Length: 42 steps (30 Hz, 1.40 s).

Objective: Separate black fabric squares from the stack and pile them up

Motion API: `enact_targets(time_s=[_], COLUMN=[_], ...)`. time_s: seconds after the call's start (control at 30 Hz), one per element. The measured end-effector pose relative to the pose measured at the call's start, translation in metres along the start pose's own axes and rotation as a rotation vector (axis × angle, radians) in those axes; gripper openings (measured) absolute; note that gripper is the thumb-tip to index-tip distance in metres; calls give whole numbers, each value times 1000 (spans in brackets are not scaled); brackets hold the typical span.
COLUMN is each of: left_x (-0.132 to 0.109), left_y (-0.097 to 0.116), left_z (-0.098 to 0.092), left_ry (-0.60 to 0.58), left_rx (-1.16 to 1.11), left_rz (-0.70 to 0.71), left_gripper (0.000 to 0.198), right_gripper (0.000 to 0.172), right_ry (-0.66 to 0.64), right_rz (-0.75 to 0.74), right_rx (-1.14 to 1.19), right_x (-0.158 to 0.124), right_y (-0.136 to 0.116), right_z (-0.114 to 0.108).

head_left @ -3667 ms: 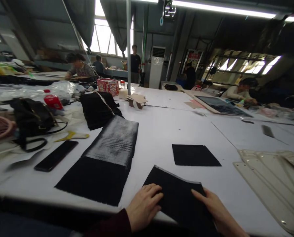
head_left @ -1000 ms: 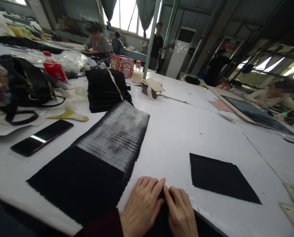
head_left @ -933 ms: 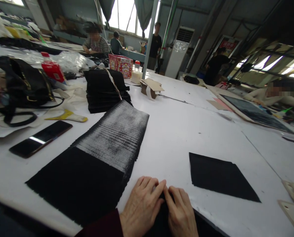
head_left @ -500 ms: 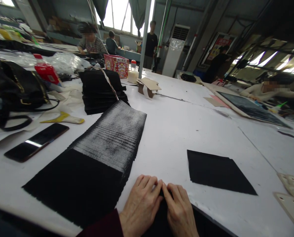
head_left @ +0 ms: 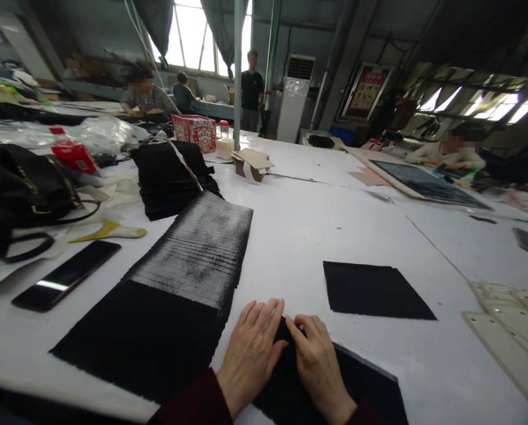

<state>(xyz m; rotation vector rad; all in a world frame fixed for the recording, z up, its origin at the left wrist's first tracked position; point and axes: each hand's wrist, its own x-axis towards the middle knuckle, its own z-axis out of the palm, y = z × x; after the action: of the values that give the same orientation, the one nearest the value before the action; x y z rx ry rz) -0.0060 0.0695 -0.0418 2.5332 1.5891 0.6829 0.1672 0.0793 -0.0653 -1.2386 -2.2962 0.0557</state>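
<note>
My left hand [head_left: 254, 348] lies on a black fabric piece [head_left: 370, 383] at the table's front edge, fingers stretched out and thumb apart. Close beside it, my right hand [head_left: 318, 360] has its fingers bent, with thumb and forefinger at the far edge of the same piece. That edge is partly hidden under the hands. To the left a fanned row of black fabric pieces [head_left: 135, 336] overlaps, its far part showing whitish strips [head_left: 193, 248]. Another black piece [head_left: 377, 289] lies flat to the right.
A tied black stack [head_left: 173, 180] stands behind the row. On the left are a phone [head_left: 67, 274], a yellow-handled scraper [head_left: 108, 230], a black bag [head_left: 25, 183] and a red bottle [head_left: 73, 150]. Beige pieces [head_left: 507, 330] lie at right. Several people work or stand farther back.
The view has turned slightly right and lifted. My left hand's fingers have stretched flatter over the fabric piece, and my hands have moved a little apart. More of that piece shows at right.
</note>
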Motion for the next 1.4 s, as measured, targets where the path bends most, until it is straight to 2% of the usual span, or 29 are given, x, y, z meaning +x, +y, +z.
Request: enact_targets(time_s=[0.13,0.5,0.67,0.87,1.0,1.13,1.4], left_x=[3,4,5,7,6,6,13], left_y=[3,9,12,12,12,18,27], left_z=[-1,-1,0,4,7,5,-2], left_ry=[-31,-23,-33,42,16,-41,-151], left_rx=[-8,156,245,293,350,379,347], left_rz=[100,183,247,336,408,384,336], left_gripper=[58,38,38,36,46,58,56], right_gripper=[37,40,36,28,29,31,31], right_ry=[10,42,-7,-45,-50,-50,-51], right_rz=[3,-52,-31,-19,-25,-39,-52], right_rx=[8,6,4,-69,-93,-80,-24], right_x=[1,-6,-10,-12,-17,-22,-29], right_y=[0,19,18,21,27,30,36], right_z=[-2,-15,-23,-30,-35,-38,-43])
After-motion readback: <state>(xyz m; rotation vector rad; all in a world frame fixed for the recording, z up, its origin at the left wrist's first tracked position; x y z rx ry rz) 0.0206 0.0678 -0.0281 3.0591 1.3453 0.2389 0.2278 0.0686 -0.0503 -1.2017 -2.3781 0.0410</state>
